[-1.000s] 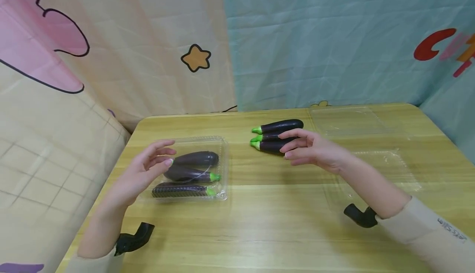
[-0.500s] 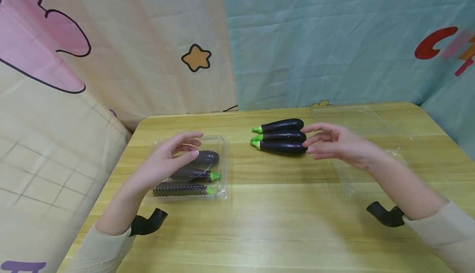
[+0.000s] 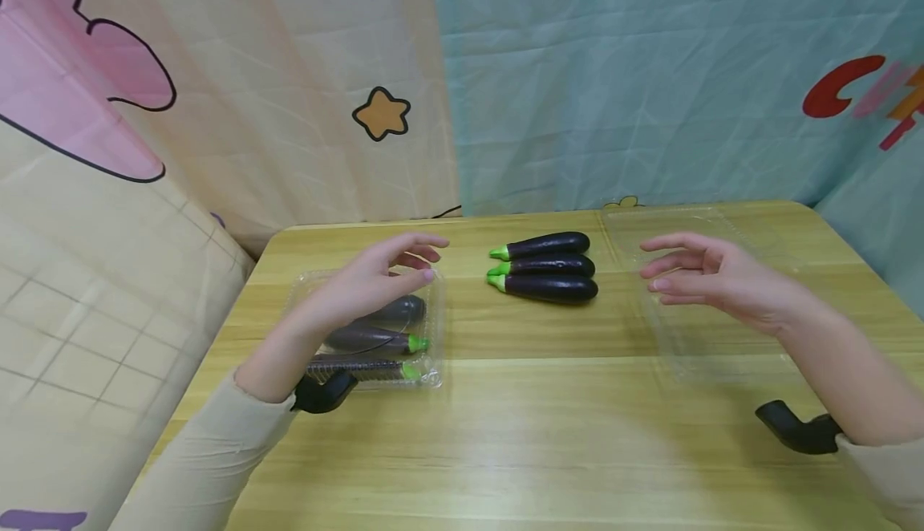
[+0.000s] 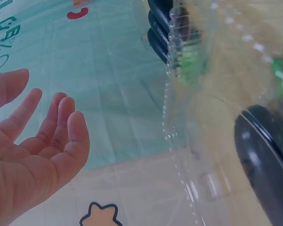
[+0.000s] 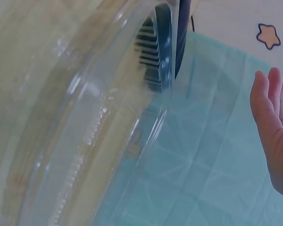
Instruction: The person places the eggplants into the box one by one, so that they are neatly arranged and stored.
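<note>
My left hand (image 3: 375, 281) hovers above a closed clear plastic box (image 3: 435, 314) on the left, its fingers relaxed and holding nothing. Three eggplants lie inside that box; the middle eggplant (image 3: 371, 340) shows its green stem toward the right, and the hand and forearm partly cover them. At the table's middle rear, three more eggplants (image 3: 552, 288) lie side by side, green stems pointing left. My right hand (image 3: 715, 278) hangs over a second clear plastic box (image 3: 667, 346) with its lid (image 3: 671, 226) folded back. Its fingers are loosely bent with nothing between them.
All of this stands on a light wooden table (image 3: 520, 435). A printed curtain (image 3: 549, 90) hangs right behind the table's far edge and along its sides. Black curved mounts (image 3: 797, 431) stick out from both wrists.
Both hands have moved to the right. The right hand went from over the loose eggplants to over the open box; the left crossed above the closed box. The eggplants and boxes stayed put.
</note>
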`<act>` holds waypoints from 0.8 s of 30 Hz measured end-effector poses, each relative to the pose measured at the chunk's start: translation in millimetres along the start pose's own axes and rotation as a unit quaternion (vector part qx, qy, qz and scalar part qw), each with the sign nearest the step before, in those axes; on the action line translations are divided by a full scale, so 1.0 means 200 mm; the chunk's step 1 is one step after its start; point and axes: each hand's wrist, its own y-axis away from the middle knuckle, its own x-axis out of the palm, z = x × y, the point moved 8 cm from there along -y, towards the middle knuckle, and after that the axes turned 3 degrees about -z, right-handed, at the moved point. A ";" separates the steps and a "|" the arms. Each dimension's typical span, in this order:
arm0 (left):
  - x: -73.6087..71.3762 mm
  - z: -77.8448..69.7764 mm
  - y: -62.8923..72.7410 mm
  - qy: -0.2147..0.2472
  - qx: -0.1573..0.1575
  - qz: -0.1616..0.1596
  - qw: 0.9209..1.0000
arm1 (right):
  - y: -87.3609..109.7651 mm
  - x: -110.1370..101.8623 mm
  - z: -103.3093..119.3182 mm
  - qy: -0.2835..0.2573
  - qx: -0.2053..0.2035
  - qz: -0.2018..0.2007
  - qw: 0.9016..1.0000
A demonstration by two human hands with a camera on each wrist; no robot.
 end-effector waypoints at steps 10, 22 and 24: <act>0.12 -0.04 -0.19 -0.005 0.047 0.035 0.998 | 0.10 -0.14 -0.03 0.036 -0.019 -0.002 0.999; 0.27 -0.03 -0.39 0.044 0.025 0.059 0.997 | 0.19 -0.35 -0.07 0.114 -0.023 -0.051 0.992; 0.28 -0.04 -0.42 0.068 0.021 0.061 0.996 | 0.21 -0.38 -0.07 0.119 -0.025 -0.061 0.991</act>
